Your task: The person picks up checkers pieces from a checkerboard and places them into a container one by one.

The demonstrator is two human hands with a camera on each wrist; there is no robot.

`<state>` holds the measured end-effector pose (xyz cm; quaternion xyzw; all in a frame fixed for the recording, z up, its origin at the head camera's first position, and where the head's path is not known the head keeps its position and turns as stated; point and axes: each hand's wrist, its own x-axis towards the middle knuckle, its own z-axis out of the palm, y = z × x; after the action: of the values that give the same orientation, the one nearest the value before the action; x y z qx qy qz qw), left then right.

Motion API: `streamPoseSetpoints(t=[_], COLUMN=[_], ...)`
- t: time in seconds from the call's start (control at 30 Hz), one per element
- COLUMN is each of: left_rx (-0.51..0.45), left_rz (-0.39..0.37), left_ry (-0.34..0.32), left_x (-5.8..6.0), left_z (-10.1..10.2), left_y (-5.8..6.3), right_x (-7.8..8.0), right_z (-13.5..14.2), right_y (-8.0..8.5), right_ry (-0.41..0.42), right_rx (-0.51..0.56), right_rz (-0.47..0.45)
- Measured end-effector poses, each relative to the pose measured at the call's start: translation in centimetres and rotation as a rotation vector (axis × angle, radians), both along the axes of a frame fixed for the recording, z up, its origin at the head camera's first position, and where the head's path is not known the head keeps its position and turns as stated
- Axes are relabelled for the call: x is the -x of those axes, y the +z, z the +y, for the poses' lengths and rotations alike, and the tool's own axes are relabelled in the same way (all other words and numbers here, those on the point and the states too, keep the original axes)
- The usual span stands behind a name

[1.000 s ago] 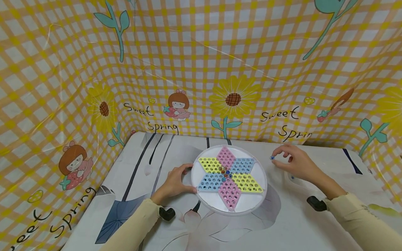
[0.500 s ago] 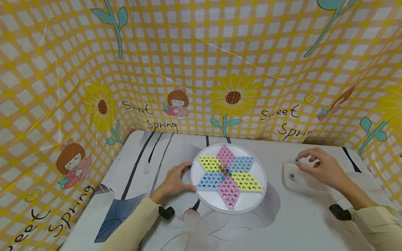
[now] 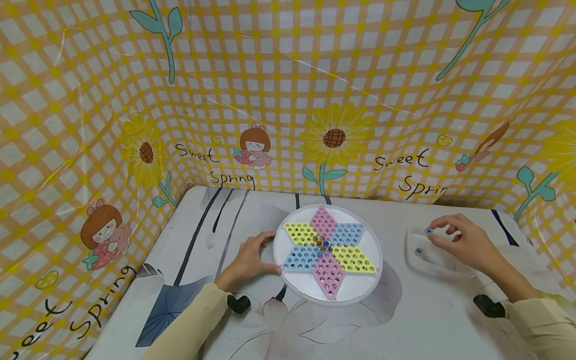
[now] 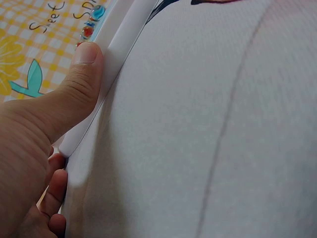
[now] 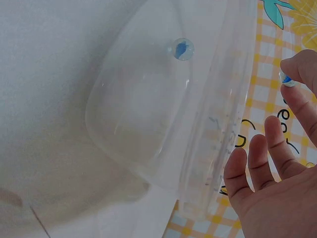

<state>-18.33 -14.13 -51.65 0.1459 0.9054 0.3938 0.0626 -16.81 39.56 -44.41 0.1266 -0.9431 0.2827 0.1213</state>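
Observation:
A round white Chinese checkers board (image 3: 302, 286) with pink, blue and yellow points lies on the table. Several glass marbles (image 3: 326, 244) cluster at its centre. My left hand (image 3: 249, 259) holds the board's left edge, its thumb (image 4: 83, 74) on the rim and some fingers lower along the side. Thumb and index finger of my right hand (image 3: 463, 242) pinch a clear marble with blue inside (image 5: 287, 79), above a see-through plastic container (image 3: 432, 271). The other right fingers are spread. Inside the container sits another blue-swirled marble (image 5: 183, 49).
Checked yellow cloth (image 3: 279, 90) with sunflowers hangs behind and at the sides of the table. The white table cover (image 3: 351, 330) carries printed flowers and dark lines. A gap of table lies between board and container.
My right hand, with the pinched marble, has moved right from beside the board to over the container, then barely shifted. The left hand stays on the board's edge.

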Motion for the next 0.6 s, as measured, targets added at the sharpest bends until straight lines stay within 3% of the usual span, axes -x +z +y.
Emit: streamPoseSetpoints(t=[0.3,0.6], left_rx=[-0.001,0.001], left_rz=[-0.004,-0.01], left_ry=[-0.002,0.003], left_x=[0.1,0.0], left_z=[-0.1,0.0], left_y=[0.1,0.1], right_x=[0.6,1.0], right_z=[-0.2,-0.2], right_y=[-0.5,-1.0], right_ry=[0.007,0.003], right_rx=[-0.029,-0.054], right_rz=[0.02,-0.033])
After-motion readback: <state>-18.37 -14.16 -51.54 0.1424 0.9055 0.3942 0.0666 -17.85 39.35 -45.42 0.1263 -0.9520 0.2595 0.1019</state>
